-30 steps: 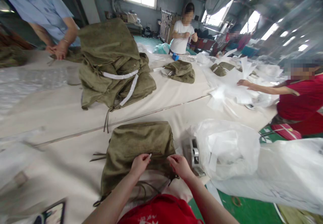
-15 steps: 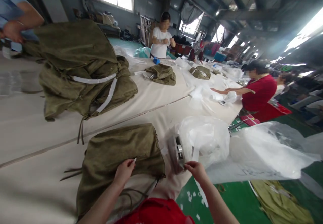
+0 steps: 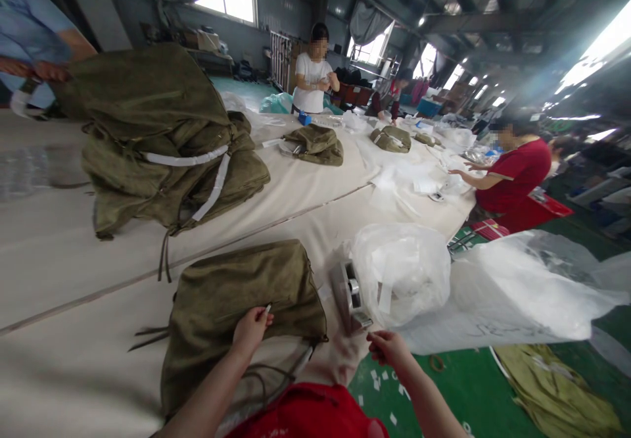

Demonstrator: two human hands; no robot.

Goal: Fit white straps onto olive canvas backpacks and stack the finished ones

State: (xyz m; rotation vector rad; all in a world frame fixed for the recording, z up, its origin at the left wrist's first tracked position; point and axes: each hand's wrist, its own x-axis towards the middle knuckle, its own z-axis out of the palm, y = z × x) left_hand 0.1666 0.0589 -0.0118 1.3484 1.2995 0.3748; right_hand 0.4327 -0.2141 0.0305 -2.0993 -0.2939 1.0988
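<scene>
An olive fabric bag (image 3: 236, 280) lies flat on the cloth-covered table in front of me. My left hand (image 3: 252, 327) rests over its middle, fingers pinched around a small pale-tipped zipper pull (image 3: 267, 309) at the bag's zip. To the right of the bag stands a grey tape dispenser (image 3: 349, 290) with a roll in it. My right hand (image 3: 389, 349) is just past the dispenser's near end, thumb and fingers pinched together. Whatever lies between those fingertips is too small to make out.
A pile of olive bags (image 3: 162, 135) with white-wrapped straps stands at the left, a person's hands at its far side. Clear plastic bags (image 3: 404, 273) bulge at the right table edge. Co-workers stand around the table. Olive fabric (image 3: 557, 385) lies on the green floor.
My right hand has drawn slightly away from the dispenser's end, toward me. The left hand keeps its pinch on the zipper pull. A co-worker in red has raised their hands from the table.
</scene>
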